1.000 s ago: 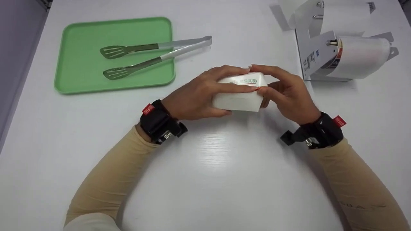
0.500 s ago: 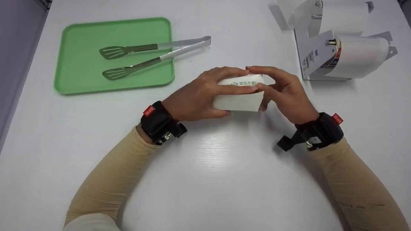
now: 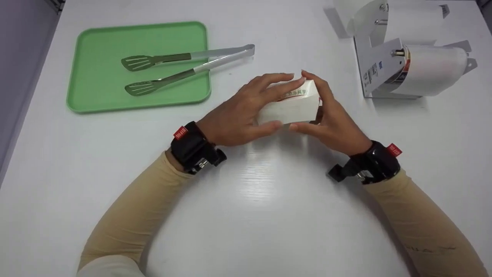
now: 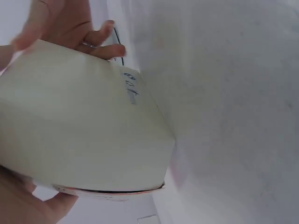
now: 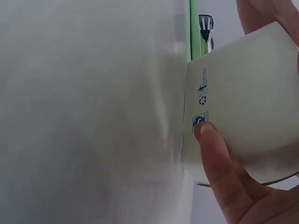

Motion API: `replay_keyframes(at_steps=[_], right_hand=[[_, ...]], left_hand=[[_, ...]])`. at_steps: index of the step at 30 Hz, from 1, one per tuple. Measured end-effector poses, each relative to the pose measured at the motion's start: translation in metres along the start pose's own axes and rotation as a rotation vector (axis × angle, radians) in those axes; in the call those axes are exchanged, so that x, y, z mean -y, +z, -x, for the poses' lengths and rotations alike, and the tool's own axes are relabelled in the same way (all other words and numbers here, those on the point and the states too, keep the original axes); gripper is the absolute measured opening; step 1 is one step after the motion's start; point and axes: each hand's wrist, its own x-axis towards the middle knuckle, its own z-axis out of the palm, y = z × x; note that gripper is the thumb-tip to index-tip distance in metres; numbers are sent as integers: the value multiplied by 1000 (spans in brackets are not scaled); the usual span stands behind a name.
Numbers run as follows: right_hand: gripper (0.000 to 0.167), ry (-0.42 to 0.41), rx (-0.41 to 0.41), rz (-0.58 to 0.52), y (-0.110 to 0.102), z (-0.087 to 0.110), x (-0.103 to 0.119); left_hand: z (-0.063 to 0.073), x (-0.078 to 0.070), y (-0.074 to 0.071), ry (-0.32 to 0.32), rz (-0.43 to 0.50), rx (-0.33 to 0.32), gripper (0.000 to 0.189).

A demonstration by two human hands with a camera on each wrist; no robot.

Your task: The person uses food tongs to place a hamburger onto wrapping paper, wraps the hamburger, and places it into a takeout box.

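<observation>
A white paper box (image 3: pixel 290 109) with green printed characters on its top stands tilted between the two hands. My left hand (image 3: pixel 240 111) holds its left end, fingers over the top and thumb at the near lower edge. At the right end, my right hand (image 3: pixel 334 119) grips the box, fingers on the far side and thumb at the near lower edge. In the right wrist view that thumb lies across blue printed marks on the box (image 5: pixel 243 102). A dark slit runs along one edge of the box (image 4: pixel 88 126) in the left wrist view.
Metal tongs (image 3: pixel 173 77) lie with slotted heads on a green tray (image 3: pixel 96 100) and handles out over the white table (image 3: pixel 246 215). At the back right stands a metal rack (image 3: pixel 380 73) bearing a white roll (image 3: pixel 434 71) and more white sheeting.
The right thumb has come down from the top edge to the near lower side. My left index finger has slid off the front top edge toward the back. The box has tilted slightly.
</observation>
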Motion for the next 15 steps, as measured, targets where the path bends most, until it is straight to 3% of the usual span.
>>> replay_keyframes(at_steps=[4,10,15], right_hand=[[92,5,-10,-54,-3,-1,-4],[88,36,-24,15,-7,-2,-4],[87,52,-43,13,-11,-1,-4]], left_hand=[[3,6,-12,-41,168,42,73],[7,17,-30,-88,129,120,70],[6,22,-34,-133,200,130,60]])
